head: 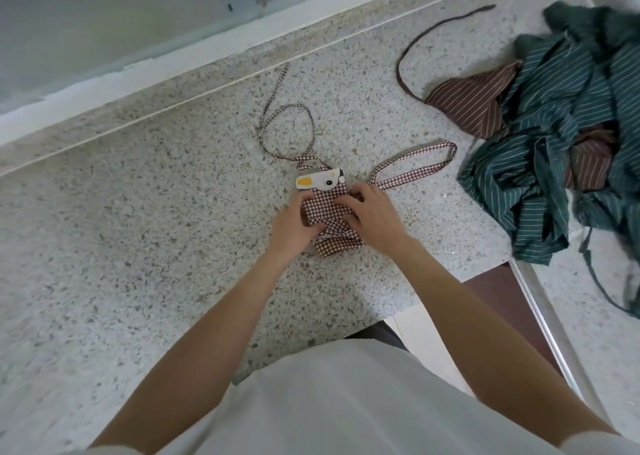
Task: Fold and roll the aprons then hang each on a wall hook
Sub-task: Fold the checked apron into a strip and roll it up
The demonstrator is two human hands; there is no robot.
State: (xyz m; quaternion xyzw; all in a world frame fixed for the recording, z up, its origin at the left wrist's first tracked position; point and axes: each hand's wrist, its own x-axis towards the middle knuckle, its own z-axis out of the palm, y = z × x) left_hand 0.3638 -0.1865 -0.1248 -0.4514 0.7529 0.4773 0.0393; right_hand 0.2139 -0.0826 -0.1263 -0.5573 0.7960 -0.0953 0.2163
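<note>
- Head view, the only one supplied:
- Bundle under work: checked apron [331, 219], already folded down to a compact packet, is kept flat on the speckled countertop [138, 212] directly in front of the person, likely so the stone gives a firm backing for tight rolling.
- Left hand [294, 224] is set on the packet's left side, fingers curled over the cloth edge and gripping it; the fold is judged to be pinned this way so it cannot spring open.
- Right hand [372, 217] is set on the right side, fingers bent down onto and around the fabric, clamped on it; both hands are close together, nearly meeting over the packet.
- Printed patch [320, 181], white with a yellow mark, is left exposed at the far end, just beyond the fingertips.
- Wide neck loop [419, 165] is laid out to the right and the thin tie string [287, 125] trails away toward the wall; both are kept out of the roll, presumably to serve for tying and for the hook.
- Step judged: rolling or tightening of the first apron; hanging not yet done.
- Pile of striped aprons [561, 125], green over brown, is parked at the right, well apart from the packet, with a dark strap [415, 45] curling out; it is judged to be waiting its turn.
- No hook is visible.
</note>
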